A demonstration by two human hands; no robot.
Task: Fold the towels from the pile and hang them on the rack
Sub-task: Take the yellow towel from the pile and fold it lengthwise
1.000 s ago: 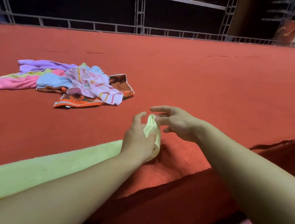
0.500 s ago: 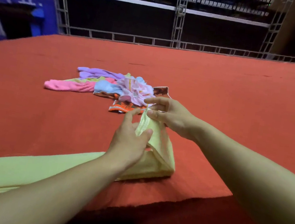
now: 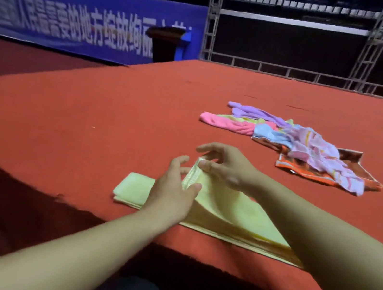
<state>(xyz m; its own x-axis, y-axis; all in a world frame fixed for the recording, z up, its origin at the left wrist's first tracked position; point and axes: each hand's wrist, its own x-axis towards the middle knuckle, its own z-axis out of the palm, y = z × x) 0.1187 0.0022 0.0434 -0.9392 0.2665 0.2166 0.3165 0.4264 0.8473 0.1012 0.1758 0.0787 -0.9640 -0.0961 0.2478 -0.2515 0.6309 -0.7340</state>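
A person folds a yellow towel at the near edge of a red-carpeted platform, where it now lies as a short doubled strip; half a second ago a long tail of it still trailed off to the left along that edge. The left hand grips the raised end of the yellow towel, thumb on the near side and fingers curled behind the cloth. Just right of it, the right hand pinches the top of that same lifted fold between thumb and forefinger, the other fingers arched loosely above, much as before. The towel's right end runs under the right forearm. Farther right and deeper onto the platform, well apart from the yellow towel, sits the unsorted towel pile in pink, purple, blue and orange; it appears unchanged, though it has shifted from upper left to upper right of the hands as the view swung. Behind the platform, to the left, hangs a blue banner, with a metal truss frame to its right.
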